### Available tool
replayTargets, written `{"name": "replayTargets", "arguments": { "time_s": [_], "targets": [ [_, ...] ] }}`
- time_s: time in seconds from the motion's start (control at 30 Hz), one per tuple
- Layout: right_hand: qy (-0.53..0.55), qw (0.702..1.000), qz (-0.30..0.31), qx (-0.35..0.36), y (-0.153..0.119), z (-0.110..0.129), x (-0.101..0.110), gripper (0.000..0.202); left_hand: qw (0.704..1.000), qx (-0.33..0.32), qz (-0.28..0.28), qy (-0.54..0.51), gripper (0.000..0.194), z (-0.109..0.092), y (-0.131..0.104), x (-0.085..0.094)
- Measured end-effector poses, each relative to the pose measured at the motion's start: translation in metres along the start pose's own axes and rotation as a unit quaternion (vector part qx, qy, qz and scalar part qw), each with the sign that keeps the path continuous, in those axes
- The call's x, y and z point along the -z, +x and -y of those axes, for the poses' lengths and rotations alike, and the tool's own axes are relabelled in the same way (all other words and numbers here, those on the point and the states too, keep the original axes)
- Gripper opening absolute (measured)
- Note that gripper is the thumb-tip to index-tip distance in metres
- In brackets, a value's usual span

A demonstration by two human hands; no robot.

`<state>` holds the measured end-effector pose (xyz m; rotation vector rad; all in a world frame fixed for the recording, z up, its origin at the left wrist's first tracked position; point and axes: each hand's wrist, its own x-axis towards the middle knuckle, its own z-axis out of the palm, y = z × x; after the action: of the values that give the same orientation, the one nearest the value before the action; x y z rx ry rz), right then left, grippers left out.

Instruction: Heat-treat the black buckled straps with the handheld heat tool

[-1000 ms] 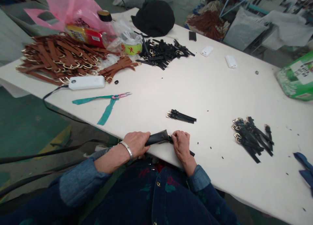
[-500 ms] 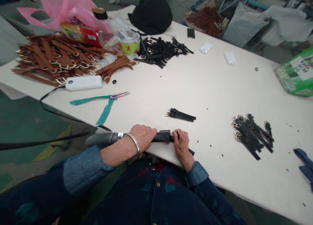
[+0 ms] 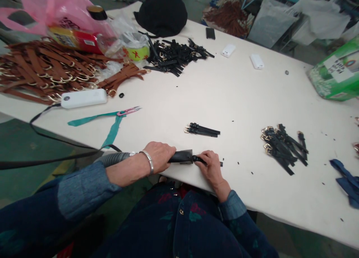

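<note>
My left hand is wrapped round a black tube-shaped tool with a flat, wide nozzle, joined to a grey corrugated hose. Between the fingers of my right hand is a black buckle strap. One end of it lies at the nozzle's mouth, apart or touching I cannot tell, and the other sticks out past my fingers. Just beyond my hands lies a small bundle of black buckle straps. A larger pile of black straps rests to the right.
Thread snips with teal ribbon and a white power bank lie left. Behind them are brown straps, a pink bag, more black straps and a black cap. A green bag stands right.
My right hand has turned, and the strap in it now lies more in line with the nozzle. The view has shifted slightly, so the table's things sit further left.
</note>
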<state>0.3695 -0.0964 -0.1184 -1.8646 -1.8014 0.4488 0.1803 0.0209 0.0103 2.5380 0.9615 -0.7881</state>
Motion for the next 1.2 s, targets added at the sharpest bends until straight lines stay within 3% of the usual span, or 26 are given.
{"name": "replayTargets", "arguments": {
  "time_s": [0.1, 0.27, 0.43, 0.7, 0.93, 1.2],
  "targets": [
    [0.02, 0.999, 0.03, 0.033, 0.002, -0.008, 0.007, 0.019, 1.0, -0.025, -0.002, 0.001, 0.029, -0.006, -0.003, -0.006],
    [0.053, 0.998, 0.006, 0.019, -0.002, -0.014, 0.003, 0.019, 1.0, 0.018, 0.015, 0.018, 0.026, -0.01, -0.003, -0.012],
    [0.059, 0.998, -0.004, 0.004, -0.003, -0.014, 0.001, 0.02, 0.999, -0.023, -0.023, 0.024, 0.024, -0.016, 0.004, -0.009],
    [0.062, 0.998, 0.003, 0.024, -0.002, -0.014, 0.003, 0.02, 0.999, -0.001, -0.032, 0.012, 0.023, -0.002, -0.003, -0.026],
    [0.06, 0.998, -0.004, 0.017, -0.003, -0.015, 0.003, 0.019, 0.999, -0.014, -0.046, 0.012, 0.023, -0.011, 0.005, -0.022],
    [0.057, 0.998, 0.008, 0.023, -0.004, -0.014, 0.002, 0.02, 0.999, -0.002, -0.034, 0.016, 0.024, 0.0, -0.003, -0.027]
  ]
}}
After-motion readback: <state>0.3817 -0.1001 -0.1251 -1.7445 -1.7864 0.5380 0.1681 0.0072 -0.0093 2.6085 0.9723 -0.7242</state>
